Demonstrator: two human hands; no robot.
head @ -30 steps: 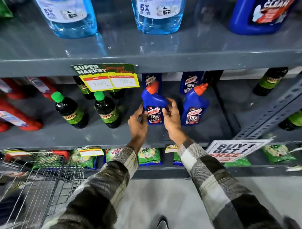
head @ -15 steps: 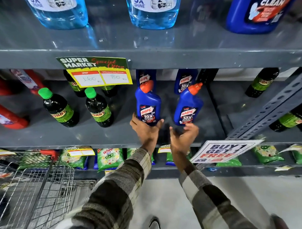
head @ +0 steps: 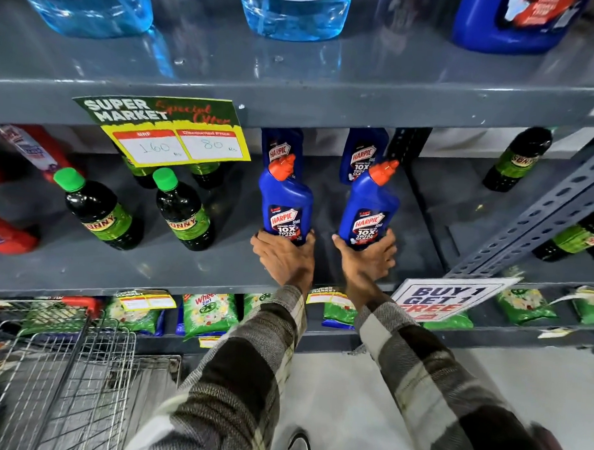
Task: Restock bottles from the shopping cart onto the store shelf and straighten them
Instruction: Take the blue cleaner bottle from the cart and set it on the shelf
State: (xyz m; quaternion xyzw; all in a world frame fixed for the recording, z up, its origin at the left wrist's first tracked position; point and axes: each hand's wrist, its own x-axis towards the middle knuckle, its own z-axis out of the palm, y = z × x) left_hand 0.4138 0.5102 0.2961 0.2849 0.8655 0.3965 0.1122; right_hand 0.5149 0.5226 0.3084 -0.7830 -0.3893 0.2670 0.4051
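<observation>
Two blue Harpic bottles with orange caps stand upright side by side on the grey middle shelf (head: 420,236). My left hand (head: 284,258) wraps the base of the left Harpic bottle (head: 284,204). My right hand (head: 367,259) wraps the base of the right Harpic bottle (head: 368,207). Two more Harpic bottles (head: 281,150) stand behind them, partly hidden. The wire shopping cart (head: 75,368) is at the lower left; no bottles are visible in it.
Dark green-capped bottles (head: 181,210) stand left of the Harpic bottles, red bottles (head: 5,235) further left. A yellow price sign (head: 177,143) hangs from the shelf above. A perforated steel brace (head: 538,216) and a "Buy 1 Get 1 Free" sign (head: 444,297) are right.
Both hands were on the left Harpic bottle. They dropped lower, and my right hand crossed to the right bottle, so each hand now grips one bottle's base.
</observation>
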